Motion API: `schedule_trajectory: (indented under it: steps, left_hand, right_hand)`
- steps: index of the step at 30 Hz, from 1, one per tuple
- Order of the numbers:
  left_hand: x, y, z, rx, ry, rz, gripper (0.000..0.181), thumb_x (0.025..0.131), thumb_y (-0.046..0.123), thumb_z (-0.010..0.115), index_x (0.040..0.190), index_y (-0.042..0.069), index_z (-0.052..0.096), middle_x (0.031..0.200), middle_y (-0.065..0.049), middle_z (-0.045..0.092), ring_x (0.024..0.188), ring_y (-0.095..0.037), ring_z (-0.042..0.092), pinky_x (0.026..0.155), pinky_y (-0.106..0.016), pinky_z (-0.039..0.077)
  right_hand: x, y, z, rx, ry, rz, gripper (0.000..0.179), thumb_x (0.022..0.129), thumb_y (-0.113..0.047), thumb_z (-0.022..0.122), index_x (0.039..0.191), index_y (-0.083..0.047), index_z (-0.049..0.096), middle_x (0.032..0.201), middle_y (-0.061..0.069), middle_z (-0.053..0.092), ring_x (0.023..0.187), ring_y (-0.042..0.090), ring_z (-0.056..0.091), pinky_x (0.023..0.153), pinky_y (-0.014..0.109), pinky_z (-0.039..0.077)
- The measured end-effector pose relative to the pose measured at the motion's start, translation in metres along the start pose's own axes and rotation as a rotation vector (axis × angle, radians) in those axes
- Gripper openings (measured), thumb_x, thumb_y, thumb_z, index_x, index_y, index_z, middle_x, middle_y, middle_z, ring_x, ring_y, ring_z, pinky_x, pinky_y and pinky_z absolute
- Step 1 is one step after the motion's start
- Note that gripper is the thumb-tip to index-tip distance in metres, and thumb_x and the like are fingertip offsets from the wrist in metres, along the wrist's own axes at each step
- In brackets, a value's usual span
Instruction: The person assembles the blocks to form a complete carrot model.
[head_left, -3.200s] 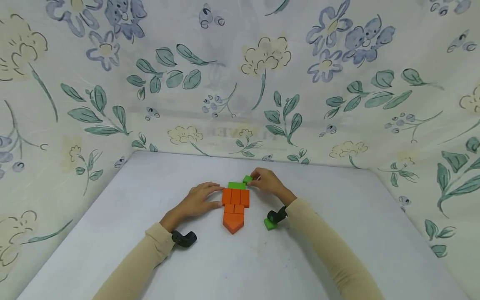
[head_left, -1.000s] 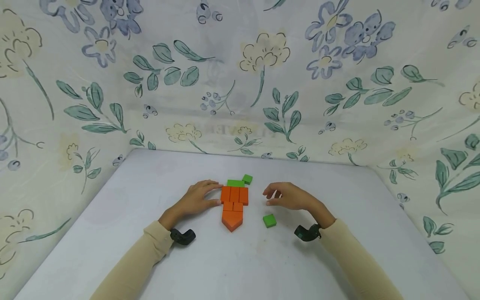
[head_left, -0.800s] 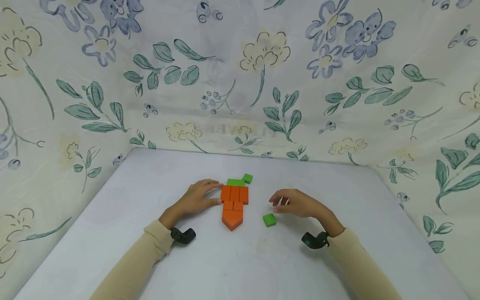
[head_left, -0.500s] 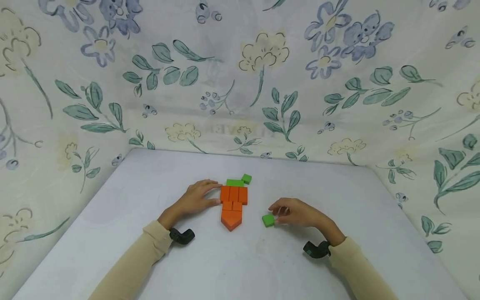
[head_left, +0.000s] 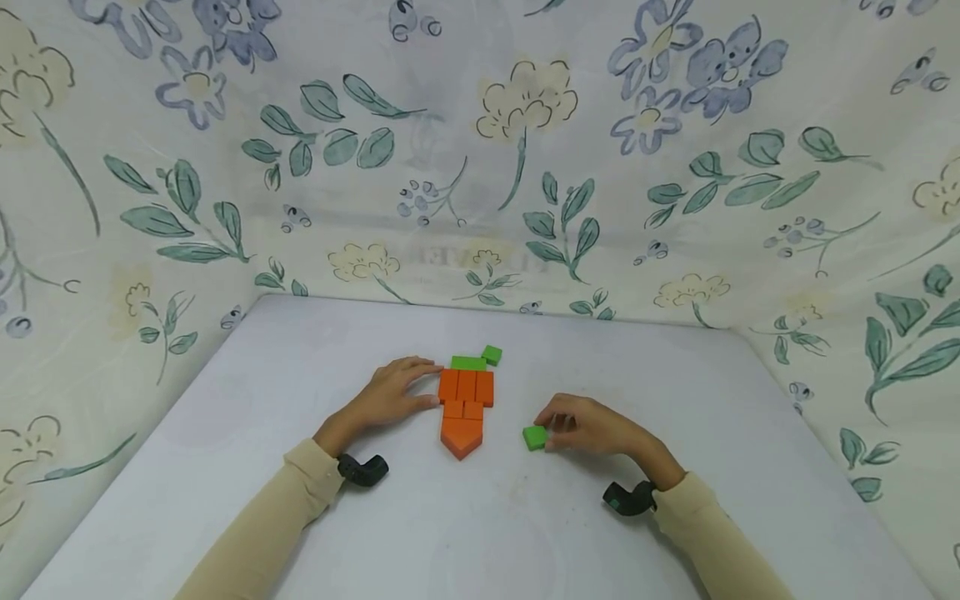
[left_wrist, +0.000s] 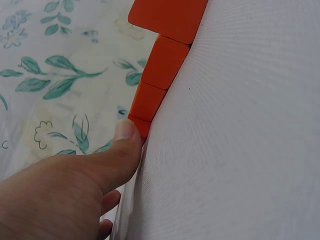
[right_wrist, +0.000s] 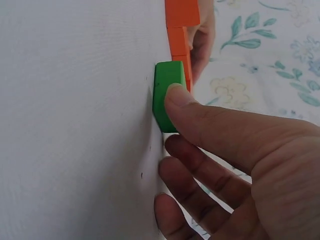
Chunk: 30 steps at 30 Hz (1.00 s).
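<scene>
Flat orange blocks (head_left: 467, 387) lie together on the table, three side by side above two smaller ones, with a pointed orange block (head_left: 461, 437) at the near end. A green rectangular block (head_left: 468, 363) lies along their far edge, and a small green block (head_left: 492, 355) sits tilted at its right corner. My left hand (head_left: 390, 394) rests at the left side of the orange group, thumb and fingertips against it. To the right, my right hand (head_left: 592, 425) pinches another green block (head_left: 535, 437) between thumb and index finger; in the right wrist view the thumb presses the green block's (right_wrist: 167, 75) side.
The white table (head_left: 420, 533) carries all the blocks. Behind and at both sides hangs a floral cloth (head_left: 442, 275). Each wrist wears a black camera, the left one (head_left: 363, 471) and the right one (head_left: 628, 498), low above the table.
My right hand has left the small tilted green block, come back toward me and taken hold of the nearer green block. The left hand stays beside the orange blocks.
</scene>
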<state>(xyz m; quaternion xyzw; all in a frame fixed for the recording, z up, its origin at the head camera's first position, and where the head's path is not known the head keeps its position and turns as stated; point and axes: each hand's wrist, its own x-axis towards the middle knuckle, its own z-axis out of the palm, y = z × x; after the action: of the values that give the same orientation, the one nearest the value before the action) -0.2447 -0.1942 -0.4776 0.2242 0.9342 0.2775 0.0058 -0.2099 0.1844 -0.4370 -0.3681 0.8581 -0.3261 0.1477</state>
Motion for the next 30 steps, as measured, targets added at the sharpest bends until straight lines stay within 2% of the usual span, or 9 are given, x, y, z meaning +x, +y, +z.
schedule_trajectory:
  steps: [6,12,14,18,20,30]
  left_hand:
    - [-0.0004,0.0009,-0.0014,-0.001,0.006,-0.001,0.058,0.091,0.049,0.069,0.143,0.026,0.056,0.152,-0.008,0.048,0.144,-0.034,0.037,0.112,-0.06,0.028]
    - [-0.0008,0.0015,-0.0013,-0.011,0.003,0.002,0.058,0.091,0.047,0.07,0.143,0.026,0.056,0.152,-0.007,0.048,0.144,-0.034,0.037,0.113,-0.059,0.028]
    - [-0.0005,0.0014,-0.0009,-0.007,0.002,0.003,0.058,0.091,0.047,0.07,0.143,0.026,0.056,0.152,-0.007,0.048,0.144,-0.034,0.038,0.113,-0.059,0.028]
    - [-0.0007,0.0018,-0.0018,-0.006,0.006,0.001,0.058,0.091,0.046,0.071,0.143,0.025,0.056,0.152,-0.007,0.048,0.144,-0.034,0.037,0.112,-0.06,0.028]
    - [-0.0009,0.0022,-0.0025,-0.007,0.006,-0.002,0.058,0.091,0.046,0.071,0.143,0.025,0.056,0.152,-0.008,0.047,0.144,-0.034,0.037,0.112,-0.06,0.028]
    - [-0.0002,0.0023,-0.0016,0.0,-0.005,-0.004,0.058,0.091,0.047,0.069,0.143,0.024,0.055,0.152,-0.008,0.047,0.144,-0.035,0.037,0.112,-0.06,0.029]
  right_hand:
    - [0.0013,0.0011,0.0012,-0.021,0.019,0.004,0.026,0.087,-0.022,0.078,0.109,-0.013,0.067,0.107,-0.003,0.067,0.094,0.012,0.06,0.081,0.024,0.053]
    - [0.0015,0.0011,0.0009,-0.014,0.01,-0.011,0.019,0.085,-0.022,0.08,0.09,-0.013,0.064,0.092,-0.002,0.063,0.084,0.008,0.056,0.074,0.023,0.052]
    - [0.0012,0.0005,0.0005,-0.008,-0.001,0.0,0.02,0.084,-0.02,0.081,0.093,-0.013,0.065,0.093,-0.003,0.064,0.086,0.008,0.058,0.077,0.023,0.053]
    - [0.0023,-0.0008,0.0002,-0.011,-0.026,0.028,0.033,0.085,-0.019,0.08,0.115,-0.015,0.067,0.102,-0.005,0.065,0.094,0.01,0.06,0.083,0.024,0.053]
    - [0.0033,-0.0017,0.0002,-0.022,-0.031,0.023,0.037,0.086,-0.018,0.079,0.121,-0.016,0.067,0.104,-0.005,0.066,0.095,0.011,0.061,0.084,0.024,0.053]
    - [-0.0003,-0.0026,-0.0011,-0.015,-0.024,0.008,0.033,0.086,-0.02,0.079,0.117,-0.015,0.069,0.107,-0.003,0.068,0.094,0.011,0.061,0.082,0.023,0.052]
